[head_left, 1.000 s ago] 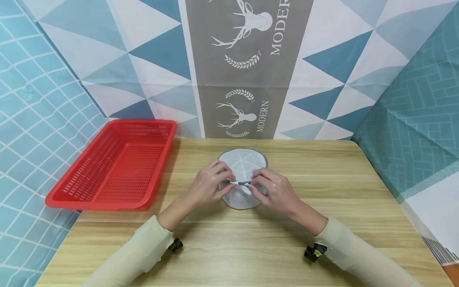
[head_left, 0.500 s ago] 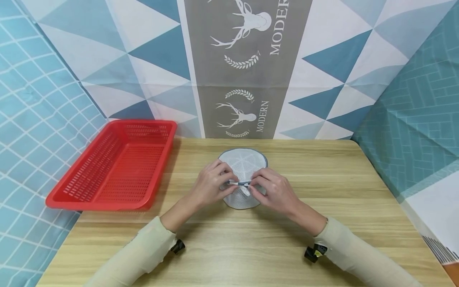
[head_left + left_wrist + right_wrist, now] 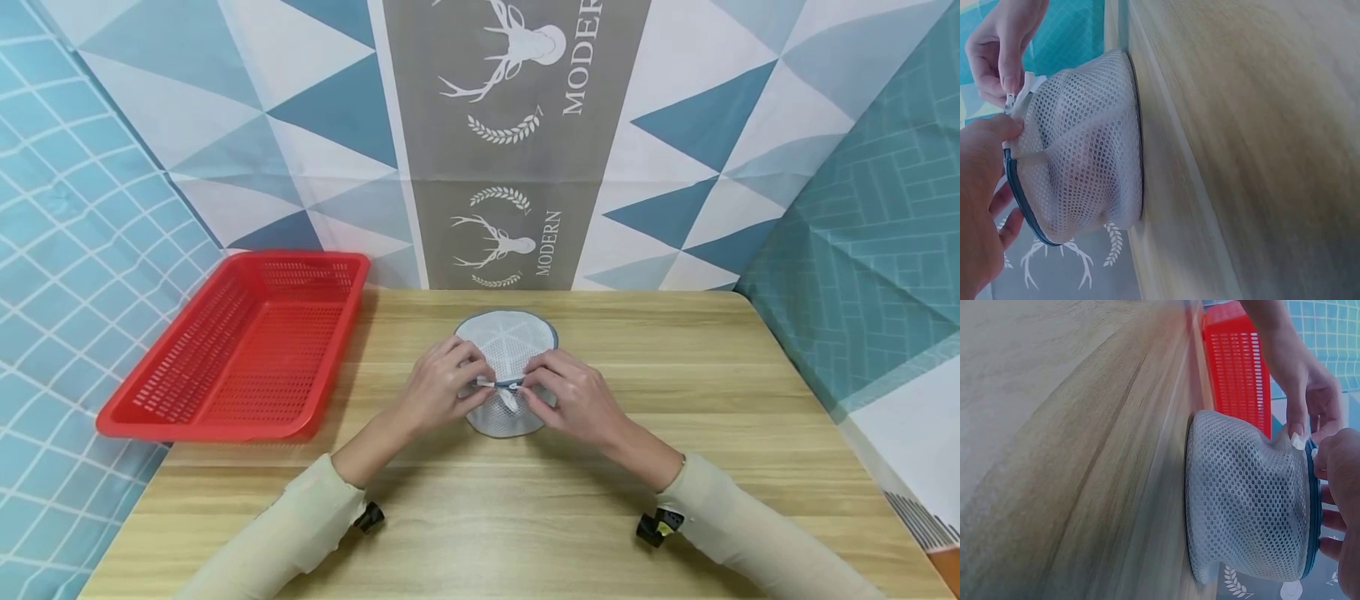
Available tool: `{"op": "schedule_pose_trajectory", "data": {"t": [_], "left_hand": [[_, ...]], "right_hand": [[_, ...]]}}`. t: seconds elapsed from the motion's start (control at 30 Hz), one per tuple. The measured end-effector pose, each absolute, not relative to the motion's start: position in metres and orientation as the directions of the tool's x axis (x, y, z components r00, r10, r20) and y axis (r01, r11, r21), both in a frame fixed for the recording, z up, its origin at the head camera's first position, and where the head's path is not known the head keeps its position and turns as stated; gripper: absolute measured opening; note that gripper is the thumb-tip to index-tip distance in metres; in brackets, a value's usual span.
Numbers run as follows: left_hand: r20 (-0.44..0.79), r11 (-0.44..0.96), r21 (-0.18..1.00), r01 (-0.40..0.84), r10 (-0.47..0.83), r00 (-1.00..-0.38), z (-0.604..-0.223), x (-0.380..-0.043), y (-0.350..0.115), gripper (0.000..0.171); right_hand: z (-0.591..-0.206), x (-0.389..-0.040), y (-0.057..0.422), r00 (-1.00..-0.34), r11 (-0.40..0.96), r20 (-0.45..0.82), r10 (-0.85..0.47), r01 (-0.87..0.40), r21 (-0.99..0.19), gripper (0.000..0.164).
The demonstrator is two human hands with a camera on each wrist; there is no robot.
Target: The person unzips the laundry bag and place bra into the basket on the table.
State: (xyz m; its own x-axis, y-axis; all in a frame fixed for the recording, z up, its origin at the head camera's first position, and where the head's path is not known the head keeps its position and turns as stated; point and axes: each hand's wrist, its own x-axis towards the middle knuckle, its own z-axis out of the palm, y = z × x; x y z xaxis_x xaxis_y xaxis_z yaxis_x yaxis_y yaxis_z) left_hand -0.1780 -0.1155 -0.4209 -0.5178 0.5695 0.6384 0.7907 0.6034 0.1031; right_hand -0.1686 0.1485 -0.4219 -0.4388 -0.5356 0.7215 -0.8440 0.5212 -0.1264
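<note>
A white mesh laundry bag with dark blue trim stands on the table in the head view. It is drum-shaped, with its base on the wood in the left wrist view. My left hand pinches the zipped edge by a white fabric tab. Across from it, my right hand pinches the zip pull between thumb and forefinger. The two hands are close together at the front of the rim. Another white strip hangs below the zip. Fingers partly hide the zip, so how far it is closed is unclear.
A red slotted plastic basket sits at the left of the wooden table. Behind the table hangs a patterned cloth backdrop. Small black wrist cameras sit at the sleeve cuffs.
Both hands keep their hold at the zip, shifting only very slightly. The mesh bag moves a tiny bit to the left; the basket stays put.
</note>
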Motion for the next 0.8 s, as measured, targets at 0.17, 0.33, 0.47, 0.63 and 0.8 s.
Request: {"op": "schedule_pose_trajectory", "data": {"t": [0.17,0.33,0.47,0.63,0.8], "left_hand": [[0.63,0.596,0.116,0.795,0.575,-0.523,-0.4203,-0.1777,-0.1171,0.017],[0.642,0.585,0.128,0.801,0.567,-0.516,-0.4206,-0.1787,-0.1198,0.017],[0.654,0.582,0.136,0.802,0.555,-0.514,-0.4214,-0.1796,-0.1204,0.017],[0.675,0.58,0.141,0.802,0.537,-0.506,-0.4219,-0.1801,-0.1183,0.02],[0.685,0.589,0.135,0.797,0.525,-0.504,-0.4217,-0.1807,-0.115,0.023]], "right_hand": [[-0.4224,-0.1694,0.1483,-0.451,0.534,0.718,-0.53,-0.835,-0.13,0.011],[-0.421,-0.1691,0.149,-0.465,0.544,0.711,-0.528,-0.828,-0.138,0.011],[-0.4203,-0.1688,0.1485,-0.466,0.542,0.71,-0.528,-0.829,-0.141,0.011],[-0.4194,-0.1684,0.1471,-0.458,0.537,0.721,-0.52,-0.832,-0.141,0.011],[-0.4172,-0.1671,0.1445,-0.445,0.531,0.735,-0.512,-0.836,-0.137,0.011]]}}
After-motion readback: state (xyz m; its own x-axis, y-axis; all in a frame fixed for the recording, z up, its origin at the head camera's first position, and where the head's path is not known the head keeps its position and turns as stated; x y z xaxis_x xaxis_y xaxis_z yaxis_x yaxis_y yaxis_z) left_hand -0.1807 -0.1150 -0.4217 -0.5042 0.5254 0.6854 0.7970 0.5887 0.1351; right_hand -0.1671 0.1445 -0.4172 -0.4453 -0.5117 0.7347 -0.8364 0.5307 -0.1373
